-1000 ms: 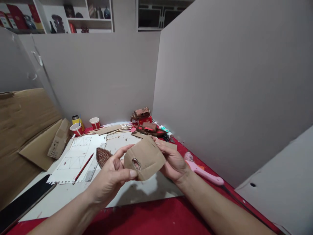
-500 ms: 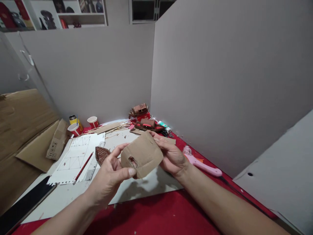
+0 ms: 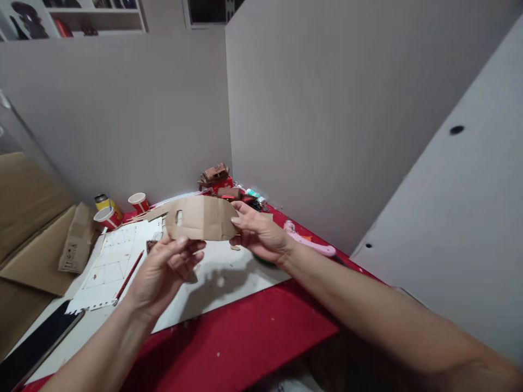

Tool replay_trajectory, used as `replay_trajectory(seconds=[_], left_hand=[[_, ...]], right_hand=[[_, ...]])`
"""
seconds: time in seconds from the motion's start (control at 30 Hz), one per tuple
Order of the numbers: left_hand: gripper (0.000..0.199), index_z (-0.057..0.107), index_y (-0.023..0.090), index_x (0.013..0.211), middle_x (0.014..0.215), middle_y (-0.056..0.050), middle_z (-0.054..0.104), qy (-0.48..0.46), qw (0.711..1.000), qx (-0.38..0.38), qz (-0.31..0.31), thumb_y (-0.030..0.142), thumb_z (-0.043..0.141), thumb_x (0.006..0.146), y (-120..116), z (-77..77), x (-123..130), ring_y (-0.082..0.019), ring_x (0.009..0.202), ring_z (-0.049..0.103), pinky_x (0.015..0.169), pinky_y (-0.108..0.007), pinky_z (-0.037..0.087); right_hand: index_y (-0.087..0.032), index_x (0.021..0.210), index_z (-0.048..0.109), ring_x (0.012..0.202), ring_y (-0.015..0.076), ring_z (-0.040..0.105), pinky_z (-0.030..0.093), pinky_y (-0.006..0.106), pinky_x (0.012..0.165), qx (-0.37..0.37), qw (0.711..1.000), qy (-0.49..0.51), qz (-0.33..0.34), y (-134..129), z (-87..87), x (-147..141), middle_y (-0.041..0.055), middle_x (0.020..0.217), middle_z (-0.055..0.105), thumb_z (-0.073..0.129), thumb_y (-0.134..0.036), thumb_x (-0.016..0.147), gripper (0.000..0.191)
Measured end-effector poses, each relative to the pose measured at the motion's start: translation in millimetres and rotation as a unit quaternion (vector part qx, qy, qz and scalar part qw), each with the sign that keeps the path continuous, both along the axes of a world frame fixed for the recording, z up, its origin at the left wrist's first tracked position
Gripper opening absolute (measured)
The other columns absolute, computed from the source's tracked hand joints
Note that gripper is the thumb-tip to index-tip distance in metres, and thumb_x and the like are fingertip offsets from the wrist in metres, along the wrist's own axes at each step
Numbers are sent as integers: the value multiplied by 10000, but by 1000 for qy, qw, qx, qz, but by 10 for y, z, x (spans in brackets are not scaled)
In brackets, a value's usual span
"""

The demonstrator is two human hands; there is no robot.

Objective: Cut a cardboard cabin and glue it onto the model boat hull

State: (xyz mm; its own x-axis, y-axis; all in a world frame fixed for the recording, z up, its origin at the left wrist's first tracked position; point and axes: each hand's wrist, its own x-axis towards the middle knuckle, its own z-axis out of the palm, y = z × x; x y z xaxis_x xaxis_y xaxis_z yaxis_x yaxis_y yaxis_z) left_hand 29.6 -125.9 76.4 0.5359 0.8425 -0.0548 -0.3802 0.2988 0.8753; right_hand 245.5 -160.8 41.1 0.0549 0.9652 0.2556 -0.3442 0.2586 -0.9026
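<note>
Between both hands a curved piece of cardboard is held up above the table, with a small slot cut near its left end. My left hand pinches its lower left edge, thumb in front. At the right end, my right hand grips it between thumb and fingers. Part of a small brown model boat shows behind my left hand; the rest is hidden. Farther back stand a brown model boat on a red box and another boat, partly covered by the cardboard.
A drawing on paper lies at left with a red pencil. Two paper cups, a yellow bottle and cardboard boxes stand beyond. A black phone-like slab lies front left; a pink tool lies at right.
The cardboard has been tilted from showing its broad face to a bent, more edge-on position, and raised. My view has swung to the right.
</note>
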Motion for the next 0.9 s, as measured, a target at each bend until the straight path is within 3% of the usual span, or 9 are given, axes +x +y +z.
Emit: replay_trajectory(seconds=[0.1,0.17,0.27,0.33,0.47,0.57,0.73,0.8,0.9], left_hand=[[265,696,190,938,978,-32,754,-3,997,71,39,145,786,693,100,72,-43,-149,809,695,726,-266,615],[225,690,181,877,933,-24,747,-2,991,112,72,138,780,676,176,105,-79,-148,797,687,697,-257,610],[186,669,179,771,740,37,672,-9,980,147,134,124,788,639,248,137,-138,-77,616,591,548,-157,522],[174,680,184,763,695,59,629,-7,972,174,157,144,800,644,248,152,-170,-51,555,520,490,-126,449],[120,733,201,824,842,17,711,18,954,250,164,244,792,729,168,154,-210,-96,711,603,620,-169,476],[129,761,226,883,937,-2,744,33,939,295,176,265,788,763,83,140,-240,-145,846,638,766,-227,497],[120,767,270,936,947,16,741,35,929,324,174,266,761,816,-33,158,-312,-161,916,633,842,-251,488],[113,763,275,936,963,17,735,27,926,331,182,265,753,824,-49,184,-338,-166,930,630,863,-259,485],[100,756,259,925,949,9,732,32,921,336,193,271,747,826,-33,231,-358,-181,932,630,856,-264,483]], right_hand=[[-271,1122,531,801,165,651,551,316,686,-42,986,-159,-36,-53,40,229,11,944,669,728,-460,787,432],[-236,1072,579,871,190,644,539,343,756,-84,950,-290,-80,-104,25,405,47,965,669,714,-408,824,331],[-169,946,647,969,224,621,523,397,855,-151,850,-491,-114,-205,-77,574,88,1033,660,736,-307,842,195],[-163,1061,651,988,215,632,540,425,862,-187,776,-592,-107,-256,-170,595,71,1121,654,652,-332,930,214],[-167,1186,626,1014,222,648,557,437,870,-213,663,-710,-101,-234,-293,510,85,1198,645,619,-341,961,284],[-162,1190,624,1007,222,652,561,436,863,-220,617,-747,-116,-164,-273,446,84,1188,649,620,-344,961,292],[-129,1053,653,899,261,664,531,441,811,-188,619,-744,-168,-214,-159,450,118,1010,694,650,-367,901,282],[-138,996,651,862,297,658,507,430,778,-151,646,-724,-187,-322,-137,466,152,954,703,602,-369,883,262],[-212,988,609,816,229,629,506,333,742,-86,706,-682,-171,-556,-117,457,75,911,681,429,-420,952,277]])
